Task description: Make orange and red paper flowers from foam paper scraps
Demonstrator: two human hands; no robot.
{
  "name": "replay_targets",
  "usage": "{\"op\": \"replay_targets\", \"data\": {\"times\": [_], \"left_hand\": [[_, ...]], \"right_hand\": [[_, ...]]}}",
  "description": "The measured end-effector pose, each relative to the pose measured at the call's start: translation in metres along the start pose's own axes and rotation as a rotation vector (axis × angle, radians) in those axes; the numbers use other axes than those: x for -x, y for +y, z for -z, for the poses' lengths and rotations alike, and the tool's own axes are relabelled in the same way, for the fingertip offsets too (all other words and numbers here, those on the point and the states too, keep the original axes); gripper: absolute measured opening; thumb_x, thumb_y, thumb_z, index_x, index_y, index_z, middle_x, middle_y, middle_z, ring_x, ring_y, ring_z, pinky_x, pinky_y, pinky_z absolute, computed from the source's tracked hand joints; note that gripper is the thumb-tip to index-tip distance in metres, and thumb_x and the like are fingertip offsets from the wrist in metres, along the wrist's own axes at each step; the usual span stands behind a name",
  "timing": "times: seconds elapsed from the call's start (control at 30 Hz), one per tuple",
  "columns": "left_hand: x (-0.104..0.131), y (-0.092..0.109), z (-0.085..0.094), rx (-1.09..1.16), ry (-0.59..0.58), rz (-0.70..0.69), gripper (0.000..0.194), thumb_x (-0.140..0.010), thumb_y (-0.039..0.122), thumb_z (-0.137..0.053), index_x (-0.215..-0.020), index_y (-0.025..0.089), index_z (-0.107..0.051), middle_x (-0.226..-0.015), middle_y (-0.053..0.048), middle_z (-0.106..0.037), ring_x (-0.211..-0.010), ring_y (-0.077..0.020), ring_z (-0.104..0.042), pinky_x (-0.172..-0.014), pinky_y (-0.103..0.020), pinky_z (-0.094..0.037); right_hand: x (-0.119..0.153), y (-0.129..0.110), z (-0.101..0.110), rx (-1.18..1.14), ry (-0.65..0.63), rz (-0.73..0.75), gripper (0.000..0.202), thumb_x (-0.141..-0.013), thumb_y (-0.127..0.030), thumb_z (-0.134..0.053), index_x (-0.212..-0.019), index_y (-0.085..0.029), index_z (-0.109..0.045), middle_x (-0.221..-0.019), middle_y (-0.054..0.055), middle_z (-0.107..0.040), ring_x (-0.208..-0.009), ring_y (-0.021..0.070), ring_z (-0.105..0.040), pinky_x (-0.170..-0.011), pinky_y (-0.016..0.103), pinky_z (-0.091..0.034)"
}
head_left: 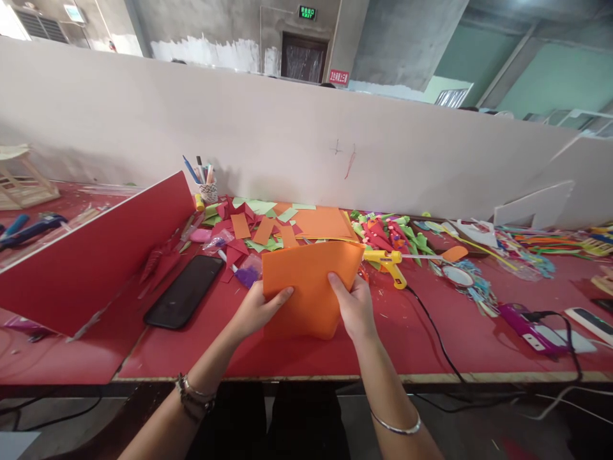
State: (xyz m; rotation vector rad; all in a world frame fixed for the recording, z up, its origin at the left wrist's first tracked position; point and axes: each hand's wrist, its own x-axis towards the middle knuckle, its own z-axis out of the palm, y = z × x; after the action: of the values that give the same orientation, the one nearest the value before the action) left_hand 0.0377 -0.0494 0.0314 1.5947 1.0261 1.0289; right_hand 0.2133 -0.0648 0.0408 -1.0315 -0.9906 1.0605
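Observation:
An orange sheet point(306, 294) stands bent above the red table, held between both hands. My left hand point(263, 306) grips its left side, thumb across the front and the other fingers hidden behind. On the right side my right hand point(352, 303) pinches it the same way, its thumb pointing up and inward. Behind the sheet lie more orange sheets point(320, 222) and a heap of small red, green and orange paper pieces point(241, 226). A yellow glue gun point(393, 267) rests just right of the held sheet.
A black phone point(184, 292) lies left of my hands, beside an upright red board point(119, 255). A pen cup point(208, 190) stands by the wall. Folded red and green pieces point(383, 233), a round white item point(458, 276) and a purple power strip point(531, 329) are at right; a cord crosses the table edge.

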Motion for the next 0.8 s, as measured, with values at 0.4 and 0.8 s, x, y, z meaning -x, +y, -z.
{"op": "replay_targets", "data": {"times": [0.4,0.8], "left_hand": [[-0.009,0.019,0.022,-0.089,-0.001,0.017,0.041,-0.076,0.048,-0.048,-0.095,0.014,-0.058,-0.092,-0.007,-0.066,-0.082,-0.021,-0.061,-0.065,-0.026,-0.051],[-0.028,0.066,0.045,-0.516,-0.408,0.104,0.033,-0.067,0.046,-0.054,-0.072,0.015,-0.063,-0.053,0.001,-0.06,-0.046,-0.0137,-0.055,-0.039,-0.019,-0.037]], "right_hand": [[-0.008,-0.012,-0.006,0.12,-0.096,0.132,0.034,-0.074,-0.037,-0.056,-0.101,-0.018,-0.052,-0.096,0.007,-0.061,-0.088,0.0199,-0.059,-0.074,0.032,-0.047],[-0.027,-0.053,-0.006,0.625,-0.315,0.284,0.025,-0.074,-0.041,-0.052,-0.08,-0.018,-0.06,-0.072,0.001,-0.058,-0.068,0.0151,-0.054,-0.06,0.025,-0.041]]}}
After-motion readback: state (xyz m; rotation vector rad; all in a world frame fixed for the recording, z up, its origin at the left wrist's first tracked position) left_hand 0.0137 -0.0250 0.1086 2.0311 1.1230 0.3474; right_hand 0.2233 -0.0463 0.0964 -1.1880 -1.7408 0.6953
